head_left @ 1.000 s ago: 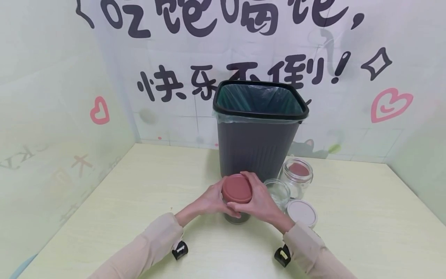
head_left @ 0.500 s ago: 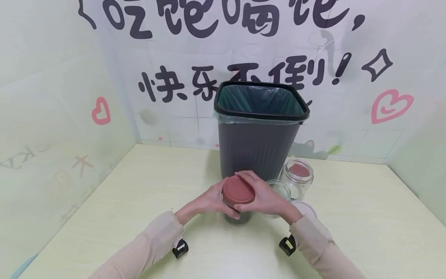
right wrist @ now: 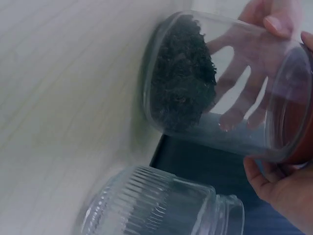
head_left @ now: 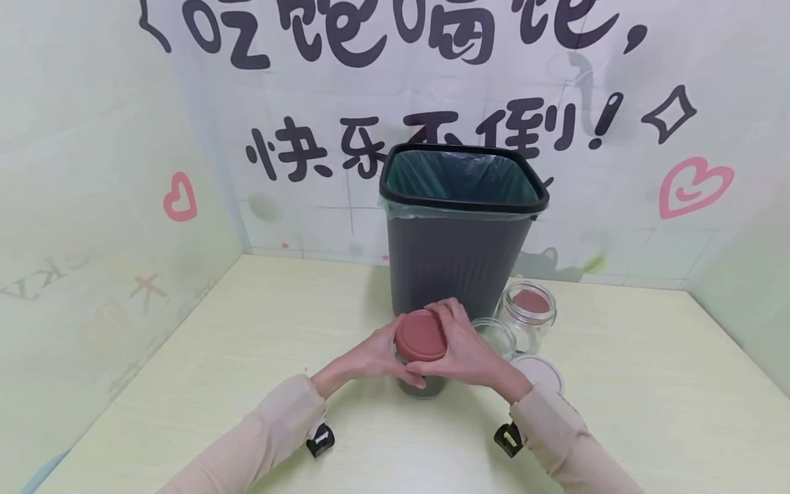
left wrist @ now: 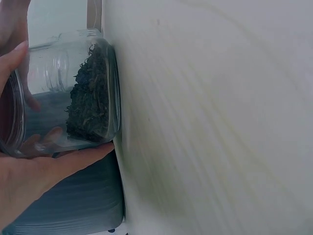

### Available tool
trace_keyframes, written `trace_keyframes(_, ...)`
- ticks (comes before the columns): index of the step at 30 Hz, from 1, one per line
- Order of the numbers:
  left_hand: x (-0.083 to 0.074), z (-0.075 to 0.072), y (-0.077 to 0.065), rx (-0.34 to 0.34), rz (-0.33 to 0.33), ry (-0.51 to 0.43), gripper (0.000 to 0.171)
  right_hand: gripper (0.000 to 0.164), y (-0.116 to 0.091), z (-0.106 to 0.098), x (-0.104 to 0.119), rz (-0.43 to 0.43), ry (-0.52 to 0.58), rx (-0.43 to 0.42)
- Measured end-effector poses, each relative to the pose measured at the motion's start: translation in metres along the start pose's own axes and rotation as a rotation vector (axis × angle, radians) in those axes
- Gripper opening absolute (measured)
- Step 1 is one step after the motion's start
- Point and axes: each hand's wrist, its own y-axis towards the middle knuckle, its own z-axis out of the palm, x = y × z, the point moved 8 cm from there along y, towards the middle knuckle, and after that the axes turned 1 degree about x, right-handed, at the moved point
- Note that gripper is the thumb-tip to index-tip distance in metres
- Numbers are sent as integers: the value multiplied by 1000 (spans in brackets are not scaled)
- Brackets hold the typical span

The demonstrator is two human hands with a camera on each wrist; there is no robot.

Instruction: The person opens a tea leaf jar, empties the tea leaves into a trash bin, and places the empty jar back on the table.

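Observation:
A glass jar [left wrist: 49, 73] with a reddish-brown lid [head_left: 421, 335] stands upright on the table in front of the bin. Dark, curly dried leaves [right wrist: 181, 73], like loose tea, fill its lower part. My left hand [head_left: 375, 353] wraps the jar's side, fingers spread behind the glass in the right wrist view. At the top, my right hand [head_left: 467, 351] grips the lid's edge, thumb in front and fingers at the back. The lid sits on the jar's mouth.
Behind the jar rises a dark grey bin [head_left: 453, 264] lined with a bag. To the right are an open ribbed glass jar [right wrist: 146, 200], a larger glass jar [head_left: 527, 319] with a reddish disc showing inside, and a pale round lid [head_left: 538, 374].
My right hand has turned at the lid: its wrist swung outward to the right, then came partly back with the fingers shifted. Jar and left hand stay nearly in place.

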Motion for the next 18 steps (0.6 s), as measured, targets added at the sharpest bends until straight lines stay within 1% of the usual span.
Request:
trace_keyframes(3,0,1,0,9,3,-4,86,80,1,-1,-1,-22,37,52)
trace_keyframes(8,-1,2,0,16,11,-27,87,84,1,-4,4,-76,54,162)
trace_keyframes(11,0,2,0,16,20,-22,87,85,-1,-2,7,-89,78,241)
trace_keyframes(12,0,2,0,16,23,-18,87,86,-2,-2,7,-87,79,254)
trace_keyframes(14,0,2,0,18,27,-18,88,88,-2,0,6,-52,73,255)
trace_keyframes(15,-1,2,0,21,30,-20,88,90,-2,0,5,-36,54,238)
trace_keyframes(16,-1,2,0,21,33,-23,88,92,-2,0,5,-25,31,210)
trace_keyframes(18,-2,2,-1,25,32,-35,89,98,-2,-1,4,-10,-35,127)
